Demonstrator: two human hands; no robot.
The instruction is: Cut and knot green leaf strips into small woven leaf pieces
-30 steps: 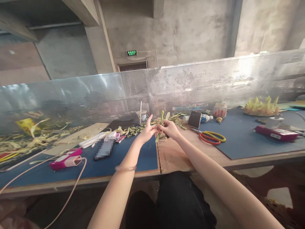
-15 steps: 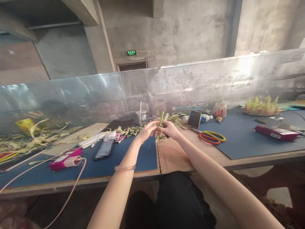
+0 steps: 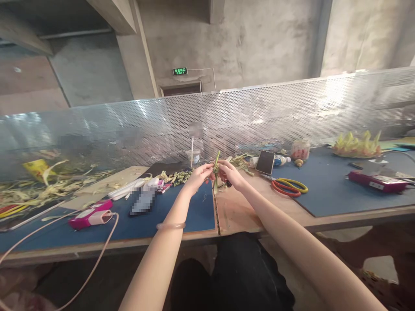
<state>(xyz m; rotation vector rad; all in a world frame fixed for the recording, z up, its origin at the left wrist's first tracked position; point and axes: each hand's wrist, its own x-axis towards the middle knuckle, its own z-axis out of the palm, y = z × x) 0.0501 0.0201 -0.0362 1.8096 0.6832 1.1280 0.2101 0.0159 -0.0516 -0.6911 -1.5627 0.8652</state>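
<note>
Above the table's front middle, a strip of green plant leaf [image 3: 216, 160] stands upright between my hands, with a small knot-like lump partway along and a paler end hanging below. My left hand [image 3: 200, 175] pinches it from the left, fingers bent and closed. From the other side my right hand [image 3: 231, 174] grips it with thumb and fingers drawn together. The exact fingertip contact is too small to make out. Just left of my left hand lies a pile of small green knotted pieces [image 3: 181, 177].
Scissors [image 3: 288, 186] with red and yellow handles lie to the right, near a propped phone [image 3: 265, 162] and a bottle [image 3: 281, 161]. At left are a magenta box [image 3: 87, 216] with a cable and loose dry strips [image 3: 19, 190]. A perforated metal screen [image 3: 259, 112] stands behind.
My fingers have shifted slightly apart around the strip, and its knot-like lump now shows between them. The strip still points up. The view has moved a little; the table items lie as before.
</note>
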